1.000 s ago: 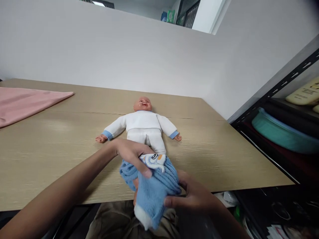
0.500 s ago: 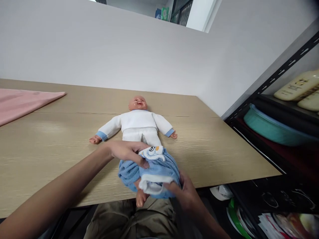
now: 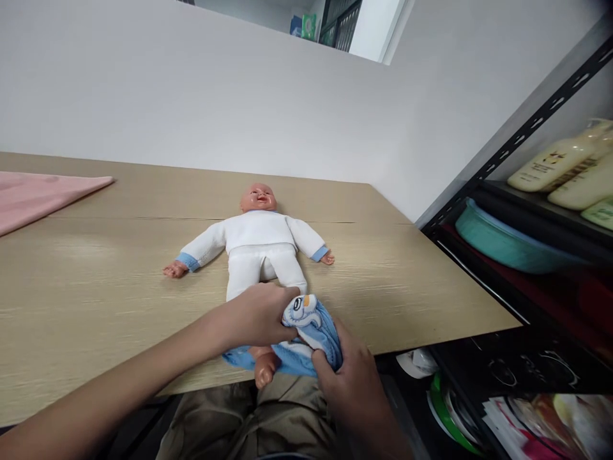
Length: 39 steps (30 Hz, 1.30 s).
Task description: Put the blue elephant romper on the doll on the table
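Note:
A baby doll [image 3: 261,230] in a white top with blue cuffs lies on its back on the table, its head toward the wall. Bunched around its lower legs are blue fluffy trousers [image 3: 318,329] with a white cartoon patch. One bare doll foot [image 3: 264,367] sticks out at the table's front edge; the other is hidden by cloth and hands. My left hand [image 3: 263,313] pinches the trousers near the patch, over the doll's shins. On the other side, my right hand [image 3: 345,367] grips the gathered cloth with the thumb on top.
A pink cloth [image 3: 48,195] lies at the table's [image 3: 407,287] left. On the right, a black shelf rack holds pale yellow bottles [image 3: 550,163] and a teal basin [image 3: 512,243]. Below it are packets and a green-rimmed round item [image 3: 450,415]. A white wall stands behind the table.
Both hands have gathered the trouser leg more tightly, and its white-edged opening is now folded in. My left hand has moved slightly down, uncovering the doll's white thighs. The view has shifted a little.

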Motion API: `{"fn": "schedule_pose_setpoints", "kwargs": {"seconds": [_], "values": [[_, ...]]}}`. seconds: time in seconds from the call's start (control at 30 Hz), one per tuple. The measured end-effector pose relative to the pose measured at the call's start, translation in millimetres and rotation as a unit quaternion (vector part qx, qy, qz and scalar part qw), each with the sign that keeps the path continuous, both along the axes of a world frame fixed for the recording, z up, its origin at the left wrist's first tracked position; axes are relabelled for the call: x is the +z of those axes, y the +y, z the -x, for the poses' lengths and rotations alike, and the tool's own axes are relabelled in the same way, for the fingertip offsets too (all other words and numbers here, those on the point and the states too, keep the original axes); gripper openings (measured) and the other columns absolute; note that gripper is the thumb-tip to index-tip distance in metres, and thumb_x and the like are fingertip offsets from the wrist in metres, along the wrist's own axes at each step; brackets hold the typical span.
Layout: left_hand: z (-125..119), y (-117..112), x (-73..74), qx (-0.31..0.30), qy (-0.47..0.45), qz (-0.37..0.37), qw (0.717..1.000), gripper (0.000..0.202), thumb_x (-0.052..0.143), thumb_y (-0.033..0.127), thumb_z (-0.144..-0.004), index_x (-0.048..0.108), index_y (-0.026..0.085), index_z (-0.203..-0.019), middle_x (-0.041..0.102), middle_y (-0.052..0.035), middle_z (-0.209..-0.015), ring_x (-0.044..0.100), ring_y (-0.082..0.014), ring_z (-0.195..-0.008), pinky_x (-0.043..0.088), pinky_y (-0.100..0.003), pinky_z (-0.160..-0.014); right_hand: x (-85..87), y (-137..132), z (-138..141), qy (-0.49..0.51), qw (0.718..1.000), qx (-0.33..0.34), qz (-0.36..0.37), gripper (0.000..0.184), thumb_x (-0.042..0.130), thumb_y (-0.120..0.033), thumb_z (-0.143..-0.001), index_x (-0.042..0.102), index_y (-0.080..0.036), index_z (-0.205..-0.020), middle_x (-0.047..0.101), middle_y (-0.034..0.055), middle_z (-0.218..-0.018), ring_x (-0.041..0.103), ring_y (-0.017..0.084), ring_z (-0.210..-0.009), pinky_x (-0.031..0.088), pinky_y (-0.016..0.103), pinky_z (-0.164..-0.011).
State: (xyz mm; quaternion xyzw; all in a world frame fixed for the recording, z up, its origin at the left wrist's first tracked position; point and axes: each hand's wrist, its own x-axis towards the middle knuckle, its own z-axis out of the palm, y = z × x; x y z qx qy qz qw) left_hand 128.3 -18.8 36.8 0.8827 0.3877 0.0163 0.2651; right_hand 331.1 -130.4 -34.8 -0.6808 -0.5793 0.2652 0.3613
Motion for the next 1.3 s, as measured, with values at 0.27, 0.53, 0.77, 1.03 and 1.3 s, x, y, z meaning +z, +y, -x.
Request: {"fn": "schedule_pose_setpoints", "kwargs": {"seconds": [0.27,0.53,0.77,1.03,1.3], "values": [[5,-10,-3.1,0.001,0.022,-0.003,1.000,0.033,0.069,0.032,-0.085,0.054,0.019,-0.111,0.071,-0.0140,-0.110,0.069,-0.0351,-0.101,0.052,-0.044,-0.084,-17.1,7,-13,0.077,0.994,0.058,0.048,0.061,0.068,-0.028,-0.086,0.068,-0.021,-0.147,0.076,0.0148,-0.135,0.069,0.036,-0.128,0.054,0.051,-0.114],[24,14,-9.1,0.027,-0.183,0.198,0.963,0.050,0.072,0.024,-0.074,0.053,0.021,-0.120,0.060,0.0004,-0.101,0.061,-0.0232,-0.095,0.050,-0.034,-0.080,-24.7,7,5,0.253,0.964,0.078,0.022,0.045,0.071,-0.023,-0.086,0.062,-0.021,-0.129,0.077,0.0072,-0.117,0.072,0.026,-0.111,0.059,0.035,-0.098],[31,20,-14.8,0.000,-0.266,0.255,0.929,0.049,0.072,0.018,-0.074,0.057,0.021,-0.120,0.060,0.0004,-0.107,0.060,-0.0205,-0.100,0.050,-0.031,-0.085,-28.9,7,17,0.283,0.956,0.071,-0.042,0.051,0.077,-0.021,-0.084,0.055,-0.025,-0.129,0.074,0.0063,-0.121,0.072,0.021,-0.108,0.059,0.029,-0.095],[44,34,-7.7,-0.051,-0.243,0.165,0.954,0.024,0.073,0.032,-0.093,0.070,0.017,-0.112,0.073,-0.0043,-0.106,0.064,-0.0223,-0.096,0.051,-0.031,-0.087,-11.3,44,-19,0.143,0.964,0.174,-0.142,0.018,0.077,-0.026,-0.092,0.071,-0.023,-0.108,0.071,0.0101,-0.126,0.067,0.029,-0.123,0.053,0.041,-0.110],[35,46,-0.7,-0.043,-0.155,0.156,0.974,0.056,0.090,0.063,-0.079,0.071,0.018,-0.104,0.068,-0.0006,-0.092,0.061,-0.0213,-0.085,0.045,-0.028,-0.072,21.9,98,-49,0.214,0.911,0.338,0.103,0.055,0.090,-0.047,-0.087,0.066,-0.022,-0.129,0.072,0.0058,-0.121,0.068,0.026,-0.115,0.055,0.039,-0.101]]}}
